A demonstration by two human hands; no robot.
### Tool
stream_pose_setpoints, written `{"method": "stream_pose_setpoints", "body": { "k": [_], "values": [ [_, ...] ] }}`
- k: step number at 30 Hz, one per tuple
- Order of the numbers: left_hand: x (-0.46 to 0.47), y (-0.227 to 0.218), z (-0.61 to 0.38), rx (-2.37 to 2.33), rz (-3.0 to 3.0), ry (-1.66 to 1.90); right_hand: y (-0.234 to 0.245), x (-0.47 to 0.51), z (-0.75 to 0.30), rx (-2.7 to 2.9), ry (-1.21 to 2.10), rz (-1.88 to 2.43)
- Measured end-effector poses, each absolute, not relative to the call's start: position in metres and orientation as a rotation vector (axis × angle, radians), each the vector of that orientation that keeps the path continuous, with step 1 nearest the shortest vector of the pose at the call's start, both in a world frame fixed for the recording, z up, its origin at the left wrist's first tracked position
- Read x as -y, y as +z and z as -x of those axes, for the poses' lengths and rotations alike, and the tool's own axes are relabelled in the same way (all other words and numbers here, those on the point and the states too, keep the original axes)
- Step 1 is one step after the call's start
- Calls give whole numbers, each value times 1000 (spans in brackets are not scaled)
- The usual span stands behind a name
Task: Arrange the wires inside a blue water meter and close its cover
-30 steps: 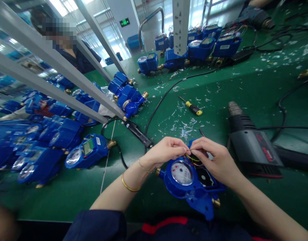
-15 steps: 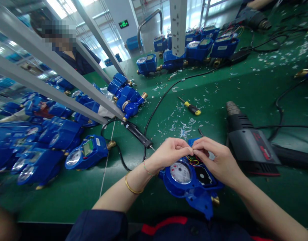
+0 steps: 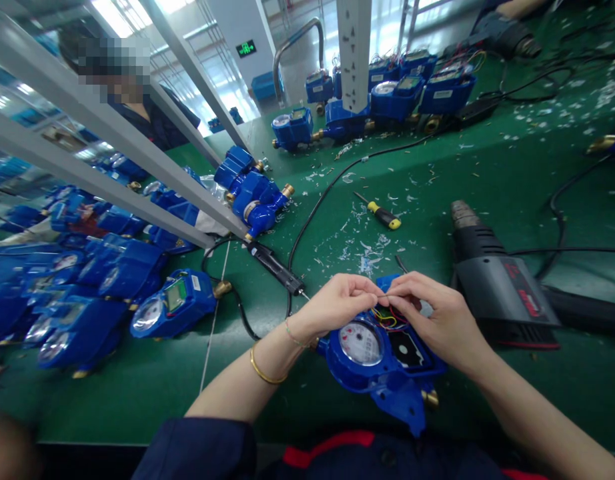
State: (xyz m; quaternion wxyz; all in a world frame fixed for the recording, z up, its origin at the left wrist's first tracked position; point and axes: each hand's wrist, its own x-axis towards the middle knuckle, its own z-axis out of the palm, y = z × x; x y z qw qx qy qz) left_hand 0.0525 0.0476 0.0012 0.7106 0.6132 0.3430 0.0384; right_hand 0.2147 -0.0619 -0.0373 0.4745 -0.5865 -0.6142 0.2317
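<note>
A long green desk (image 3: 127, 393) fills the view, and a blue water meter (image 3: 382, 380) lies on it right in front of the person, dial up, brass pipe end toward the lower right. Relative to that meter: a grey-and-black heat gun (image 3: 497, 287) lies just to the right, a metal rack (image 3: 112, 137) runs across the upper left, and a co-worker's dark sleeve (image 3: 160, 127) shows behind the rack. Many more blue meters lie farther left, including one (image 3: 173, 303) well apart from it, and another group with loose wires (image 3: 397, 93) sits far ahead. A black soldering iron (image 3: 275, 267) lies ahead and to the left, a yellow-and-black screwdriver (image 3: 380, 215) lies straight ahead, and white plastic shavings (image 3: 367, 257) are scattered just ahead. Both hands are over the meter's open electronics bay. The left hand (image 3: 335, 307) and right hand (image 3: 437, 313) are closed into pinches, fingertips meeting just above a bunch of thin coloured wires (image 3: 385, 319); whatever is between the fingertips is too fine to tell.
</note>
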Motion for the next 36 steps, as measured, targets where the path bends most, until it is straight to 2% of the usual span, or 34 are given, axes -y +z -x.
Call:
{"method": "stream_pose_setpoints", "body": {
  "k": [36],
  "values": [
    [-44, 4, -70, -806, -1292, 34, -41, 71, -222, 1492, 540, 1464]
  ]
}}
